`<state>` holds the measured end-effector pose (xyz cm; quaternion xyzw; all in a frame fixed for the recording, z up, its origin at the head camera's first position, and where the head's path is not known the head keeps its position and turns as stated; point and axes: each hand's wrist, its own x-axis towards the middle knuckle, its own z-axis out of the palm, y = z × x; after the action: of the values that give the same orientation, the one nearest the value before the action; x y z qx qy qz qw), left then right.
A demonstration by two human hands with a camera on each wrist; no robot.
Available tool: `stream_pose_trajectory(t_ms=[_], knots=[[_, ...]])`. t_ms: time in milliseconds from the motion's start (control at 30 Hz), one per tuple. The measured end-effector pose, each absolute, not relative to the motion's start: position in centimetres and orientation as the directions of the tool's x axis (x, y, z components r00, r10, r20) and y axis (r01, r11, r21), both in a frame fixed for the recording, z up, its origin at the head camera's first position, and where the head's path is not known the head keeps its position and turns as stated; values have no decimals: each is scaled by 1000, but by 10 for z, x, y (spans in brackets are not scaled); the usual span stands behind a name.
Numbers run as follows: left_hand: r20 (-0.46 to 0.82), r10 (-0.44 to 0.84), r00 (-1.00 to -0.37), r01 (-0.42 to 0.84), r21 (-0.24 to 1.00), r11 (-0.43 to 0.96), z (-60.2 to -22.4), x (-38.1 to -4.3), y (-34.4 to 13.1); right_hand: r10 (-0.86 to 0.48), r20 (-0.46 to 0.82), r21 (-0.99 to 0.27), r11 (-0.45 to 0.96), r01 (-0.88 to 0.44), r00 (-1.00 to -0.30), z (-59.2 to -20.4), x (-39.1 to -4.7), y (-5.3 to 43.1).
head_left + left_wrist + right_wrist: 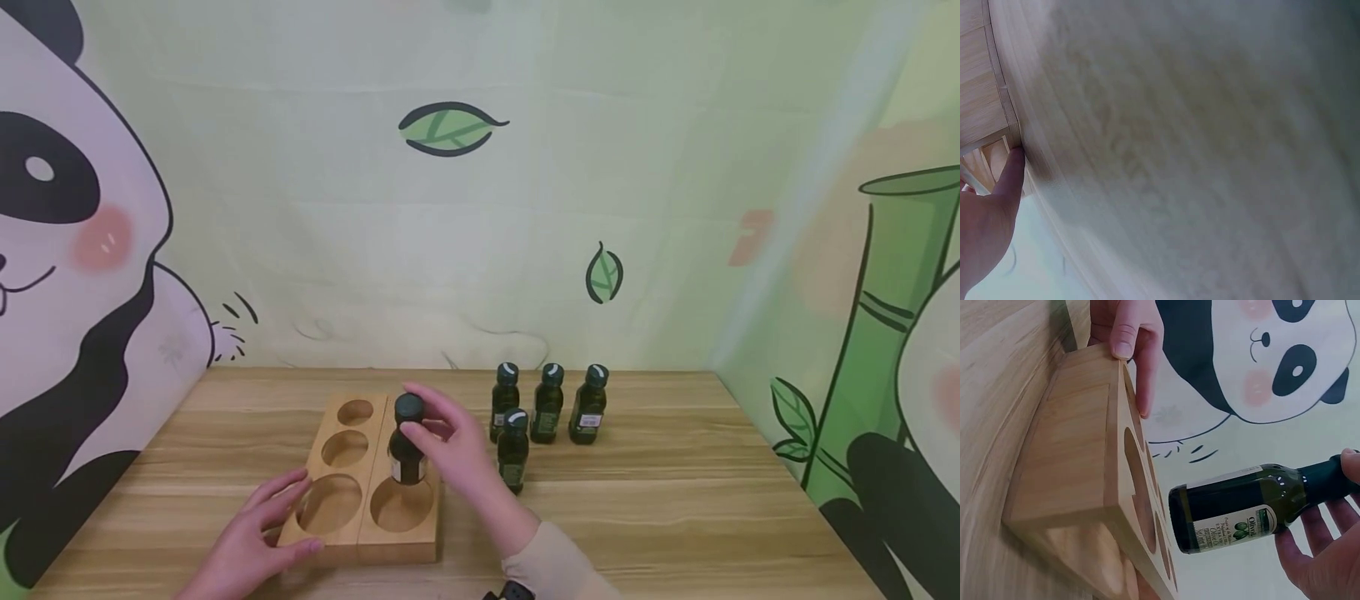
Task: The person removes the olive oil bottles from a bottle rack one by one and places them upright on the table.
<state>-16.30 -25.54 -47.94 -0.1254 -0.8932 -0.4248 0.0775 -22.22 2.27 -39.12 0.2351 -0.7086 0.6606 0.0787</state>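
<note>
A small dark green glass bottle (407,458) with a black cap and an olive oil label hangs over the front right hole of a wooden holder (397,553). My right hand (456,446) pinches it by the cap and neck. In the right wrist view the base of the bottle (1235,515) is just off the holder's top face. My left hand (255,533) holds the holder's front left corner, thumb at the front edge and fingers along the left side. Round holes of differing size show in the holder; the bottle and right hand hide those behind them.
Several similar capped bottles stand upright to the right, three in a back row including one bottle (587,408) with a pale label, and a nearer bottle (513,454) in front. Behind the wooden table (637,517) hangs a backdrop (315,250) printed with pandas and bamboo.
</note>
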Motion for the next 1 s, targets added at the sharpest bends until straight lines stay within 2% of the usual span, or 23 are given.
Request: stream_pose_trajectory(t_ms=[567, 1000], knots=[[284, 158, -946, 321, 742, 589, -484, -162, -256, -230, 416, -900, 35, -435, -880, -395, -203, 73], [301, 161, -940, 337, 745, 576, -486, -163, -257, -158, 383, -908, 114, -402, -910, -406, -196, 118]])
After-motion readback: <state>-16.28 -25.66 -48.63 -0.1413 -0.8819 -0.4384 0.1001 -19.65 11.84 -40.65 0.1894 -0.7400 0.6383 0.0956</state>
